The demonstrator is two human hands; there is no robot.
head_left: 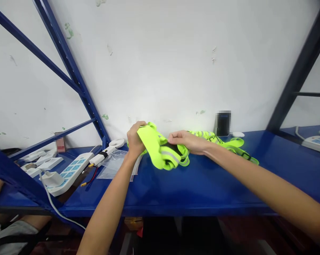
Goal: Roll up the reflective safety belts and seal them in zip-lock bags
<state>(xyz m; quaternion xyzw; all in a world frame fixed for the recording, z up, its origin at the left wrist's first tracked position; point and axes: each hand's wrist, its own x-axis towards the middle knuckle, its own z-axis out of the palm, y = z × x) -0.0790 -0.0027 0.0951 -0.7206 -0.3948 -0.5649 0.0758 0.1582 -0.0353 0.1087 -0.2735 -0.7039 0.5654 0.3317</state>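
Observation:
Above the blue shelf (202, 187), both of my hands hold a bundle of neon yellow reflective straps (163, 150) with a grey stripe. My left hand (135, 138) is closed round the bundle's left side, its fingers partly hidden behind the band. On the right side, my right hand (190, 141) pinches the bundle near a dark patch between thumb and fingers. Behind my right wrist, more neon yellow straps (235, 144) with black buckles lie on the shelf.
A white handheld fan (106, 154), clear plastic bags (110, 166) and a red-black cable (92, 179) lie at left. Further left is a white power strip (71, 173) beyond the blue post (77, 78). A dark upright device (223, 124) stands by the wall. Another person's leg (18, 230) shows lower left.

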